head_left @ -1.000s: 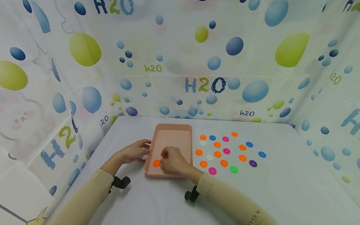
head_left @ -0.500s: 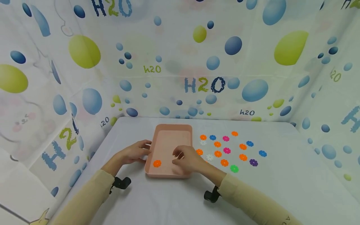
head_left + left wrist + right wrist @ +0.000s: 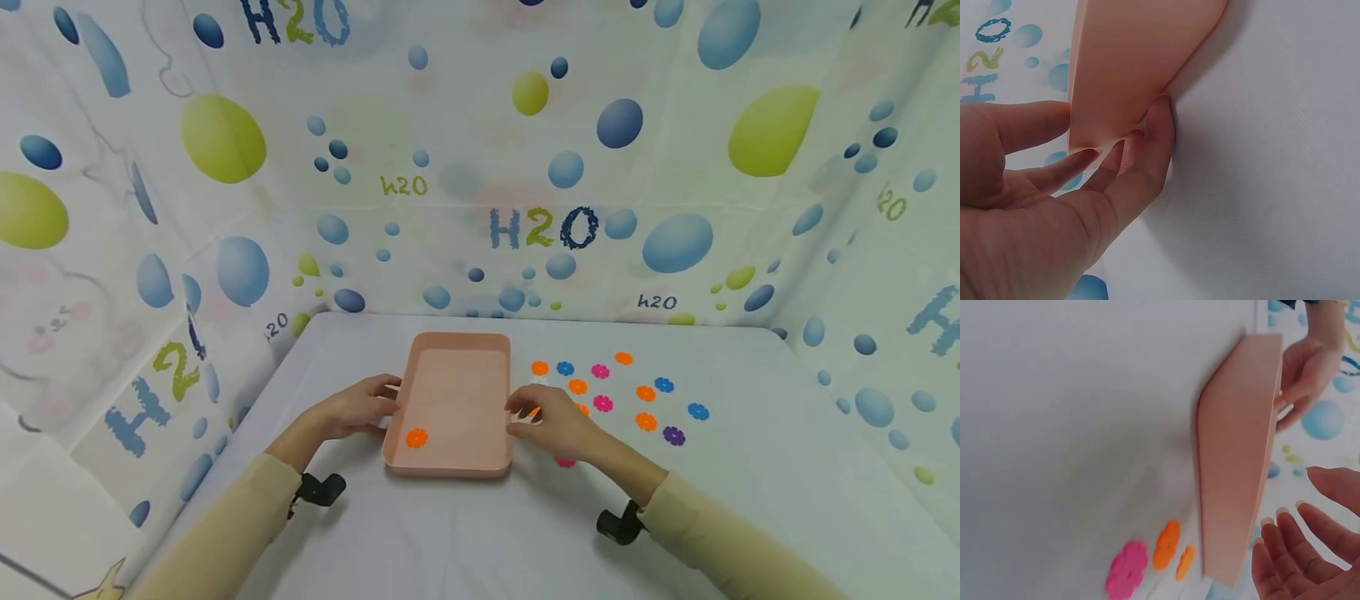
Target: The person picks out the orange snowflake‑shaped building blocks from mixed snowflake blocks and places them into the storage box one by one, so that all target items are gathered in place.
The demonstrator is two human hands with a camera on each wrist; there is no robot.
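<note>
A person's left hand [image 3: 352, 408] rests spread, relaxed fingers against the left side of a pink tray [image 3: 457, 400] on a white tablecloth [image 3: 450, 533], a single orange flower piece [image 3: 417, 437] lying inside its near left corner. The right hand [image 3: 558, 417], thumb and loosely bent fingers apart and holding nothing, hovers just beside the tray's right edge, partly hiding the scattered, multicolored flower pieces [image 3: 603, 403].
</note>
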